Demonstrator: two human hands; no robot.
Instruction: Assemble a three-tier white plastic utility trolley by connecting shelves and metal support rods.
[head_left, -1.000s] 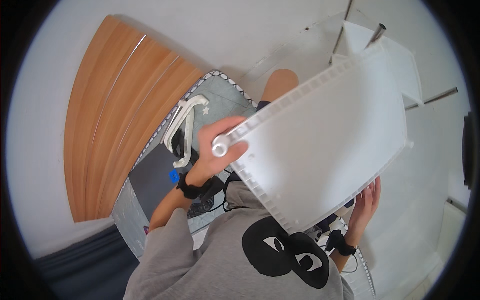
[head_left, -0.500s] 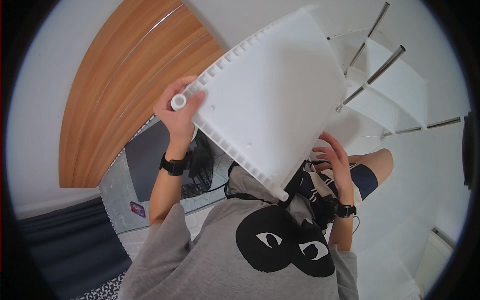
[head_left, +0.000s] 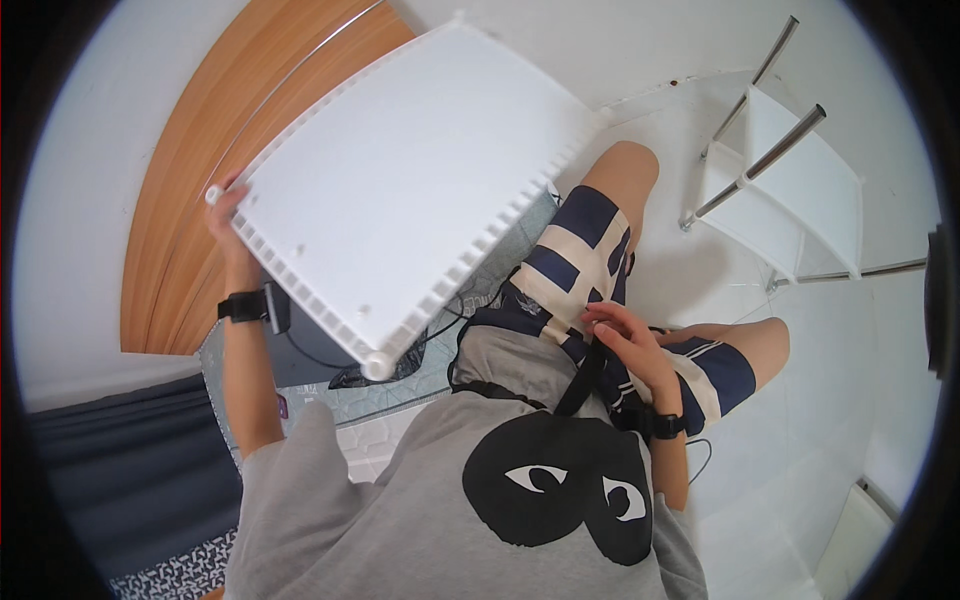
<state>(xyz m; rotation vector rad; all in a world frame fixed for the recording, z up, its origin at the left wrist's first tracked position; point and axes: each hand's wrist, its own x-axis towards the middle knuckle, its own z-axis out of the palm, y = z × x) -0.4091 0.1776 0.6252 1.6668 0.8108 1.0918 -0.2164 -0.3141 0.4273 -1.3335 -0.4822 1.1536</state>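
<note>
A white plastic shelf panel with slotted edges and short round corner sockets is held up at the left of centre. My left hand grips it at its left corner, the thumb on the flat face and the other fingers mostly hidden behind. My right hand hovers over my lap, apart from the panel, with loosely stretched fingers and nothing in them. On the right stands a partly assembled rack with white shelves and shiny metal tubes rising from its corners.
A curved wood-grain panel leans at the left, above a dark curtain. Beneath the shelf panel lie a dark flat sheet and a crumpled black plastic bag. My bent legs are on the pale floor before the rack.
The shelf panel has swung left and away from my right side, carried by my left hand. My right hand has moved slightly left and down, over my shorts. My leg has come into view.
</note>
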